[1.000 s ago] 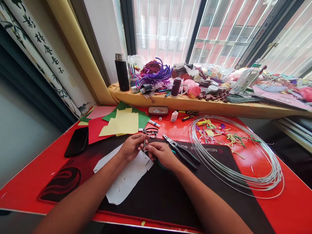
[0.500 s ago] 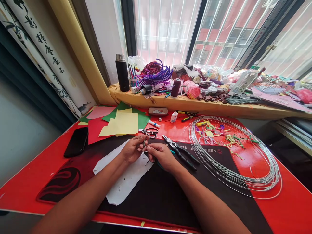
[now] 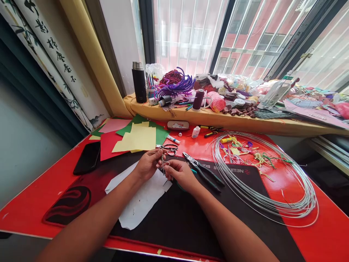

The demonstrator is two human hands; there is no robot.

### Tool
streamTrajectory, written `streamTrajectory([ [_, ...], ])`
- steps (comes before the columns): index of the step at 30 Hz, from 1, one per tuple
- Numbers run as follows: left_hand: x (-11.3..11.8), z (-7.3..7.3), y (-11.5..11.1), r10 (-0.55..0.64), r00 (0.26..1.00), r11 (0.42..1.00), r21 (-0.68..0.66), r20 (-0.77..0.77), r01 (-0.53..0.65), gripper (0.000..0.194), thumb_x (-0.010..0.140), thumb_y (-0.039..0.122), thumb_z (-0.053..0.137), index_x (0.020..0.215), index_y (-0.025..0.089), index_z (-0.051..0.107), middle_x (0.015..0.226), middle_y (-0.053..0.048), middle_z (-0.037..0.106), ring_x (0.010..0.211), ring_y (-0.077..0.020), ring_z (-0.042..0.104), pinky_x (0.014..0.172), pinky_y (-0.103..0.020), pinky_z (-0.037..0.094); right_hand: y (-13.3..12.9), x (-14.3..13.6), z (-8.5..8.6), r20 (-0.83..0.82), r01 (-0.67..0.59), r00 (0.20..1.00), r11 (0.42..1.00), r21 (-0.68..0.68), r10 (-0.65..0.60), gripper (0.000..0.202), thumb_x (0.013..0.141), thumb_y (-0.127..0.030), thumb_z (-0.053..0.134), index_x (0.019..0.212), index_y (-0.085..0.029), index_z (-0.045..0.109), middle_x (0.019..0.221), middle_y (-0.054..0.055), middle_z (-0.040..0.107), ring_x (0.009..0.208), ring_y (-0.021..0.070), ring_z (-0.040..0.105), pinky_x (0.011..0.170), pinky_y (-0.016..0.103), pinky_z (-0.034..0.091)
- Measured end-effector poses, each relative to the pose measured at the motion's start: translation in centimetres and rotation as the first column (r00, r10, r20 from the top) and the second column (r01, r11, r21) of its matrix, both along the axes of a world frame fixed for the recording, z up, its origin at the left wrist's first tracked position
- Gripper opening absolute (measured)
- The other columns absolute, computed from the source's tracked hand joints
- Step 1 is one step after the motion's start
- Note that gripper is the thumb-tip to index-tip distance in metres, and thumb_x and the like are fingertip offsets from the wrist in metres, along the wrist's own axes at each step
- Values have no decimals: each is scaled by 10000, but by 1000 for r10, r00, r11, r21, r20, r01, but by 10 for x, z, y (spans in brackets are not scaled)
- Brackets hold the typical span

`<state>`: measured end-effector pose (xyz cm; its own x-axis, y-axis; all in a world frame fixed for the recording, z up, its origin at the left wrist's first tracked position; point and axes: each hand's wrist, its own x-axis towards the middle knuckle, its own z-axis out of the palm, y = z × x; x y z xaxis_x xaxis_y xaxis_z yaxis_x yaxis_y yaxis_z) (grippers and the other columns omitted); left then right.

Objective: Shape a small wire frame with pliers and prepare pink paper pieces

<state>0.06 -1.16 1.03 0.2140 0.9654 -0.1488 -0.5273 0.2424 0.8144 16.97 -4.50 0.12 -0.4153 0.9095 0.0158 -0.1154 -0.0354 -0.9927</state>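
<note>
Both hands [image 3: 163,168] on thin wire [image 3: 163,162] above white paper [image 3: 141,196].

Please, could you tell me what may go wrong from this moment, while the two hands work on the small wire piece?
The small twisted metal wire piece has a thin end curving beside the fingers of the right hand; it might prick them. The left hand pinches the piece near its top, so it could slip or bend. The large loose coil of silver wire spreads across the black mat and might snag a sleeve or forearm.
</note>
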Motion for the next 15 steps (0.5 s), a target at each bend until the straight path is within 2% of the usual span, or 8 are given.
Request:
streamTrajectory([
  [9,4,-3,-2,-43,999,998,-44,-8,42,442,635,375,959,901,72,777,680,-5,632,457,-26,454,426,-154,395,-1,-2,-3,-17,36,999,999,23,-35,394,826,-549,756,869,-159,726,622,-29,584,538,107,512,529,253,412],
  [15,7,-2,-4,-21,1000,999,-49,-10,20,434,636,382,957,893,79,784,675,-4,631,456,-27,451,427,-154,397,-2,-5,-4,11,74,997,994,80,-76,384,859,-542,717,871,-160,742,582,-33,556,507,106,484,511,252,405],
])
